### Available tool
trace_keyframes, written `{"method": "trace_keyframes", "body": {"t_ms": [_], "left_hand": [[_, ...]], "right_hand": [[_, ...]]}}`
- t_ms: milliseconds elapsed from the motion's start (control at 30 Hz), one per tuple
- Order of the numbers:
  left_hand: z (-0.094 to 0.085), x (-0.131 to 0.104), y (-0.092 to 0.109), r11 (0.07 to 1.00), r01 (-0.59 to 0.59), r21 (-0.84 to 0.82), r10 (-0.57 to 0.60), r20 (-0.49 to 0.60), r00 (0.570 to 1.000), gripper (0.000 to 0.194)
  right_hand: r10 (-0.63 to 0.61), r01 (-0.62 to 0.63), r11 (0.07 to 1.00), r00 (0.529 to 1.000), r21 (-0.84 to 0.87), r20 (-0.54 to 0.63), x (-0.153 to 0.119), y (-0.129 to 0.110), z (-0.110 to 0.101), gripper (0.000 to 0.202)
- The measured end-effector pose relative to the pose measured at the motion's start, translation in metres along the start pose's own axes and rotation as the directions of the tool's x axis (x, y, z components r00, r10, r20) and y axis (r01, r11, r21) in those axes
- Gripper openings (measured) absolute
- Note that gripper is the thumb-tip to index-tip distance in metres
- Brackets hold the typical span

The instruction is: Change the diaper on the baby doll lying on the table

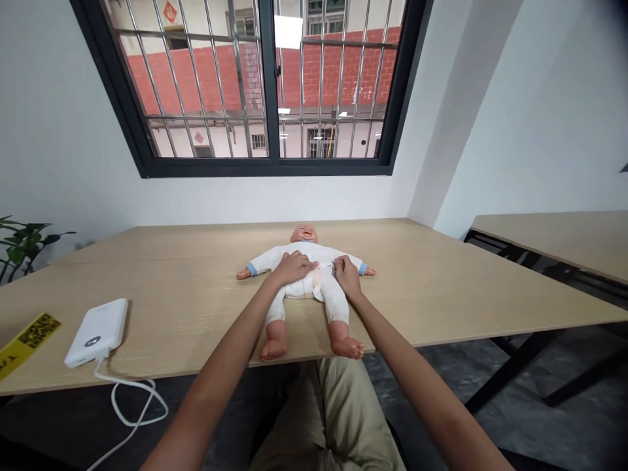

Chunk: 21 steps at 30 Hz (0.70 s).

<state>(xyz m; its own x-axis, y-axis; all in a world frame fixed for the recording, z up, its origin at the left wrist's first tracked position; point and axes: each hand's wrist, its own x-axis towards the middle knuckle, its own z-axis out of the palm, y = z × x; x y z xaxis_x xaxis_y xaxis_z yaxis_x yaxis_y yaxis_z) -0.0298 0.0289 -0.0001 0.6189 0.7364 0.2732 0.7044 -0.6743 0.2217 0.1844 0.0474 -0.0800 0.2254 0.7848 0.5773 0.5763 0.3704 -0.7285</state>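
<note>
A baby doll [304, 253] lies on its back on the table, head toward the window and bare feet toward me. It has a white top with blue cuffs and white coverings on the legs. Something white like a diaper [305, 286] sits around its hips, with a loose flap between the legs. My left hand [293, 267] lies across the doll's waist, fingers laid over the cloth. At the other side of the waist, my right hand [347, 275] is closed in a pinch; what its fingers hold is too small to tell.
On the left of the wooden table [186, 261] lies a white power bank [101, 330] with a white cable [132, 386] hanging over the front edge. A yellow tag [29, 340] and a plant [27, 245] are farther left. Another table [564, 239] stands at right.
</note>
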Motion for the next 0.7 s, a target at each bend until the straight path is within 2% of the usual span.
{"method": "trace_keyframes", "body": {"t_ms": [67, 167, 233, 300, 367, 467, 533, 567, 633, 700], "left_hand": [[0.003, 0.004, -0.003, 1.0, 0.013, 0.007, -0.013, -0.019, 1.0, 0.043], [0.01, 0.004, -0.006, 1.0, 0.028, 0.004, -0.027, -0.06, 0.998, 0.037], [0.014, 0.002, -0.008, 0.997, 0.022, -0.07, -0.03, -0.114, 0.993, 0.034], [0.016, 0.001, -0.011, 0.976, 0.026, -0.218, -0.07, -0.194, 0.978, 0.036], [0.016, 0.001, -0.018, 0.929, 0.06, -0.366, -0.177, -0.296, 0.939, 0.042], [0.01, -0.001, -0.035, 0.868, 0.223, -0.443, -0.408, -0.382, 0.829, 0.045], [0.006, -0.006, -0.05, 0.825, 0.399, -0.4, -0.54, -0.35, 0.766, 0.038], [0.004, -0.01, -0.058, 0.801, 0.468, -0.372, -0.583, -0.313, 0.75, 0.033], [0.002, -0.018, -0.07, 0.767, 0.554, -0.324, -0.629, -0.21, 0.749, 0.022], [0.002, -0.024, -0.078, 0.762, 0.58, -0.288, -0.625, -0.089, 0.776, 0.012]], "right_hand": [[-0.047, 0.048, 0.998, 0.998, -0.04, 0.03, -0.003, -0.001, 0.002, 0.021], [-0.069, 0.069, 0.998, 0.997, -0.008, 0.026, -0.004, -0.004, 0.002, 0.019], [-0.074, 0.073, 0.997, 0.997, 0.022, 0.02, -0.004, -0.005, 0.001, 0.018], [-0.087, 0.086, 0.996, 0.996, 0.014, 0.021, -0.004, -0.005, 0.001, 0.017], [-0.102, 0.102, 0.995, 0.995, -0.017, 0.022, -0.004, -0.005, 0.001, 0.018], [-0.089, 0.09, 0.995, 0.996, -0.049, 0.026, -0.004, -0.004, 0.0, 0.021], [-0.068, 0.07, 0.996, 0.997, -0.057, 0.026, -0.004, -0.004, -0.001, 0.022], [-0.058, 0.06, 0.996, 0.998, -0.06, 0.026, -0.004, -0.004, -0.001, 0.022], [-0.046, 0.047, 0.997, 0.999, -0.064, 0.026, -0.005, -0.005, -0.002, 0.022], [-0.042, 0.044, 0.997, 0.999, -0.063, 0.025, -0.005, -0.006, -0.002, 0.021]]}}
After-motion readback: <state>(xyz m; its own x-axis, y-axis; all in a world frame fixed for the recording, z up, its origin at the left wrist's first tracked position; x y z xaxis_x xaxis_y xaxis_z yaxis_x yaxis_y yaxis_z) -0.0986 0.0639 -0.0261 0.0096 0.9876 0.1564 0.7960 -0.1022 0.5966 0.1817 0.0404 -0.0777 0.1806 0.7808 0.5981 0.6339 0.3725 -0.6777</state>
